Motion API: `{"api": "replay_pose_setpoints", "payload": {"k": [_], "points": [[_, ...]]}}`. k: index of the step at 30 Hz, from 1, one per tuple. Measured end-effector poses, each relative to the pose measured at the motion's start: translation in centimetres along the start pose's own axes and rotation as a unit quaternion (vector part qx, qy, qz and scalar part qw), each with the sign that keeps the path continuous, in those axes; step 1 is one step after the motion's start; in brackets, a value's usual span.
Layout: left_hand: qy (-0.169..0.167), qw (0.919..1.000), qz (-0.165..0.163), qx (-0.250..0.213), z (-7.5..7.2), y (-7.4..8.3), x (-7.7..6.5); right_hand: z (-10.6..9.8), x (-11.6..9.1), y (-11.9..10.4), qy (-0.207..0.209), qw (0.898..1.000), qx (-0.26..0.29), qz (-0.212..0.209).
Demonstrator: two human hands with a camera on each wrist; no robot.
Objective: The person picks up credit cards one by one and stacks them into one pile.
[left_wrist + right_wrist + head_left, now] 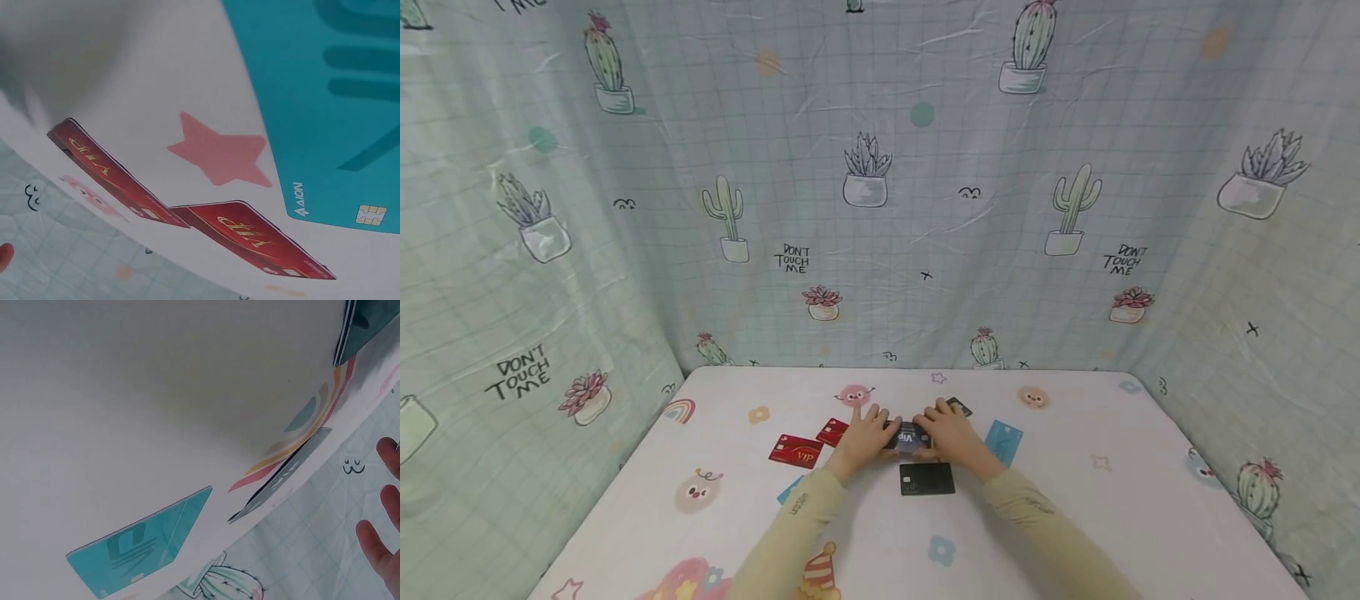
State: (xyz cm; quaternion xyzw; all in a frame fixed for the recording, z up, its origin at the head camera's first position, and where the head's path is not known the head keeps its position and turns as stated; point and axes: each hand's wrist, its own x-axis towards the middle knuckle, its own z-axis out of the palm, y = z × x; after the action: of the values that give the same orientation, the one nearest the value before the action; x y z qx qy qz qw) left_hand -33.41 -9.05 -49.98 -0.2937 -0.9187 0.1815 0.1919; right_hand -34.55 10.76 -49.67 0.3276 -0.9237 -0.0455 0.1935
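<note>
Near the middle of the table, my left hand [867, 437] and right hand [953, 435] hold dark VIP cards [909, 437] between them, one hand at each end. Several thin edges show on this dark stack [369, 328] in the right wrist view. Just in front of the hands lies a black card [927, 479]. Two red VIP cards [796, 451] lie left of the left hand, and a blue card [790, 490] is partly covered by the left forearm. Beside the right wrist is another blue card [1003, 443]. A dark card [958, 407] lies behind the right hand.
The white table [1150, 500] has printed cartoon figures, stars and flowers. A cactus-patterned cloth [887, 233] hangs behind it and along both sides.
</note>
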Motion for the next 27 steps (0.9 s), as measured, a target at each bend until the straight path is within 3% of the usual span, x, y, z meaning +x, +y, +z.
{"api": "replay_pose_setpoints", "payload": {"k": [27], "points": [[0.040,0.9989,0.024,-0.001,-1.7,1.0,-1.2,-1.3,-2.1,0.1,0.016,0.999,0.031,-0.012]]}}
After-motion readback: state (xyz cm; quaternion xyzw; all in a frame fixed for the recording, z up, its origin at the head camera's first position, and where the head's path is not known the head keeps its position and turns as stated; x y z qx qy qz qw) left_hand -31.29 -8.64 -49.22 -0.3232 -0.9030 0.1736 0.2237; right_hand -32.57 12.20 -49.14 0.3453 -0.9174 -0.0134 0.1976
